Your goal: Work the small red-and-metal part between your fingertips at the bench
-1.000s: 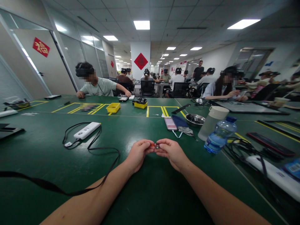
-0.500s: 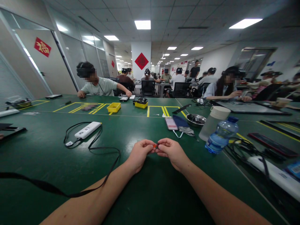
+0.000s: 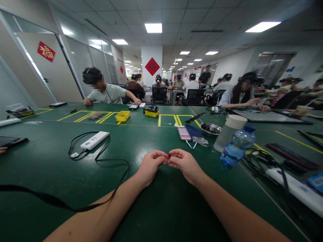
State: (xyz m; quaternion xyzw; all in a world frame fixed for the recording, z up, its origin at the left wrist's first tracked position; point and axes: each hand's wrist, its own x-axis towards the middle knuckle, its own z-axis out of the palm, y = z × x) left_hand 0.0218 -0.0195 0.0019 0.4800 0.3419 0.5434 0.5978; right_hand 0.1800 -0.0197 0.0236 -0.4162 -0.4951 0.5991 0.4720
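Note:
Both my hands meet in a pinch above the middle of the green table [image 3: 161,208]. My left hand [image 3: 150,165] closes its thumb and fingertips on a small orange-red piece [image 3: 166,157]. Right beside it, my right hand [image 3: 184,163] pinches a small dark red piece [image 3: 169,156]. The two bits lie close together between the fingertips. Fingers cover most of them, so I cannot tell their kind or whether they are joined.
Left of my hands lies a white power bank [image 3: 95,140] with a black cable. To the right stand a blue-capped water bottle [image 3: 237,146], a frosted bottle [image 3: 230,132] and a metal bowl [image 3: 211,129]. Yellow trays [image 3: 122,116] sit farther back. Co-workers sit around the table.
My hands keep nearly the same pose, fingertips still together. A bit more of the dark red piece shows. At the left edge, another person's hand and a dark flat object have shifted slightly.

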